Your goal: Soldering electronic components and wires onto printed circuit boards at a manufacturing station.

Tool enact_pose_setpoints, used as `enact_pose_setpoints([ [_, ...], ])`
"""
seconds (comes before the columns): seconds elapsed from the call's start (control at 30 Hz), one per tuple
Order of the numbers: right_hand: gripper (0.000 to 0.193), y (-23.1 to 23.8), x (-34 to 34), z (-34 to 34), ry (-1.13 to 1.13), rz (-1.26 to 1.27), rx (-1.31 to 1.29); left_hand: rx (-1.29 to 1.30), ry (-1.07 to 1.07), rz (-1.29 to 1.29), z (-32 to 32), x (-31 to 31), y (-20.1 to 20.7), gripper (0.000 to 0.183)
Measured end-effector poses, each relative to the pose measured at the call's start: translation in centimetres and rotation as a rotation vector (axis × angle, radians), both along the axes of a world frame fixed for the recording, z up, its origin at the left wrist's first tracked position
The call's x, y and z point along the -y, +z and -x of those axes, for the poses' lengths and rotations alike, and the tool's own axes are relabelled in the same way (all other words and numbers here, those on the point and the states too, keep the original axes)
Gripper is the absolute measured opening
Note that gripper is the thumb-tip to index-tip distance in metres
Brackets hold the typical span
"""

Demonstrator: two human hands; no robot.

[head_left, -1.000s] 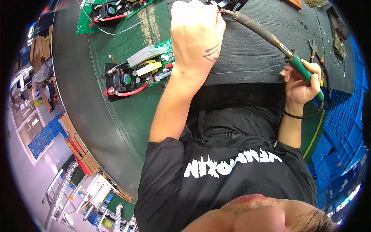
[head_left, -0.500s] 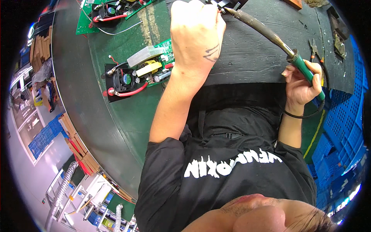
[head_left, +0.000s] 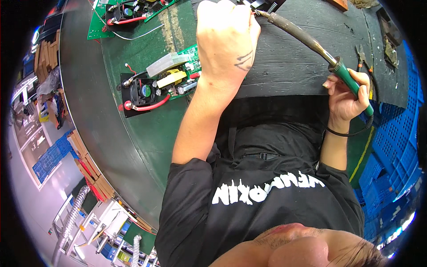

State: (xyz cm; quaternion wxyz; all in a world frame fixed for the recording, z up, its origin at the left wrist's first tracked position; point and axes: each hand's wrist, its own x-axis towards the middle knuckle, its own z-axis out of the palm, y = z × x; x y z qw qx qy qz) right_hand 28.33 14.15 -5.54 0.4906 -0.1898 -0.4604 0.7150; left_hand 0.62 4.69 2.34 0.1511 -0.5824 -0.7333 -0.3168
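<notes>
My right hand [head_left: 348,99] is closed around the green handle of a soldering iron [head_left: 304,39], its metal shaft slanting up and left. The iron's tip is close beside my left hand [head_left: 227,46], at the top edge of the picture. That hand is a fist with its back showing; whatever it grips is hidden. Just right of its knuckles sits a black part with a spring [head_left: 270,6], cut off by the picture's edge. Left of my left wrist lies a green circuit board [head_left: 193,58] carrying a black fan [head_left: 143,92] and a red wire.
Another fan board [head_left: 98,26] lies at the far left of the green bench strip. Cutters [head_left: 361,54] with orange-and-black handles rest on the dark worktop [head_left: 284,73]'s right side. Blue crates [head_left: 396,138] stand at the right, and the iron's black cord [head_left: 356,134] loops below my right hand.
The soldering iron has shifted very slightly to the left in my right hand. My left hand stays almost still.
</notes>
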Motion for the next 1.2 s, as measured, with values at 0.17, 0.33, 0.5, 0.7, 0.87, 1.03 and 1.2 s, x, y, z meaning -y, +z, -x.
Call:
enact_pose_setpoints([
  [0.17, 0.047, 0.0, -0.1, 0.1, 0.004, 0.011, -0.025, 0.010, 0.002, 0.009, -0.1, 0.0, 0.3, 0.012],
  [0.33, 0.047, 0.2, 0.0, 0.0, -0.030, 0.055, -0.030, 0.044, -0.015, -0.001, 0.1, 0.5, 0.0, 0.013],
  [0.5, 0.047, 0.2, 0.0, 0.1, -0.045, 0.054, -0.027, 0.019, -0.017, -0.085, 0.4, 0.6, -1.8, 0.007],
  [0.7, 0.047, 0.0, -0.1, 0.0, -0.025, 0.043, -0.037, 0.098, -0.010, -0.085, 0.6, 1.0, -2.9, 0.010],
  [0.87, 0.047, 0.1, -0.1, -0.2, -0.029, 0.084, -0.063, 0.097, 0.040, -0.207, 0.1, 0.7, -2.2, 0.009],
  [1.03, 0.048, 0.0, -0.2, -0.2, -0.034, 0.078, -0.079, 0.195, 0.072, -0.099, 0.1, 0.7, -1.7, 0.026],
  [1.2, 0.049, 0.0, -0.1, -0.1, -0.068, 0.084, -0.068, 0.157, 0.062, -0.134, 0.6, 0.4, -2.5, 0.028],
])
